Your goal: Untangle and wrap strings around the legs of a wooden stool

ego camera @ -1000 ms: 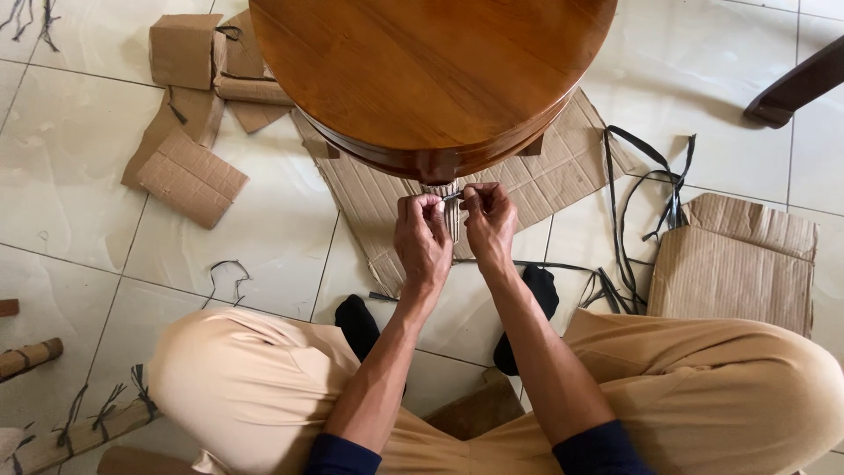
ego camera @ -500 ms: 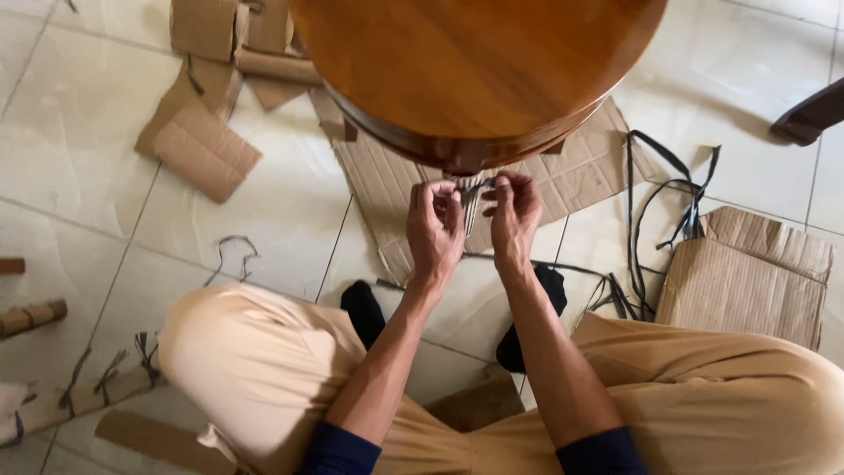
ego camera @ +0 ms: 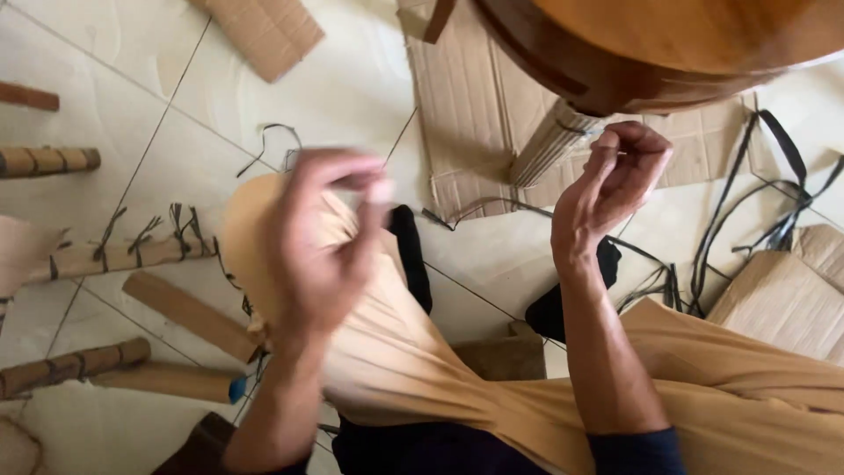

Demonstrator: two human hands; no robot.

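Right hand (ego camera: 615,189) is what we see most clearly: it is raised just below the dark rim of the round wooden table (ego camera: 668,44), thumb and fingertips pinched together close to a cardboard-wrapped table leg (ego camera: 549,145). Whether anything thin sits inside that pinch we cannot tell. The wrapped leg is the thing it works at; its long axis runs on a slant, the upper end tucked under the table rim, the lower end pointing down and to the left onto a flattened cardboard sheet (ego camera: 475,105) that lies beneath the table.

Our left hand (ego camera: 330,237) is blurred, well away from the table, held above the left knee of the tan trousers (ego camera: 413,352). Its fingers curl inward with the tips drawn together; we cannot tell whether they hold something.

Beyond the table's right side, black straps (ego camera: 774,193) trail over the tiled floor beside another cardboard piece (ego camera: 782,299). Far to the table's left lie several cardboard-wrapped sticks (ego camera: 114,255), some bound with dark ties, their lengths running roughly left to right.
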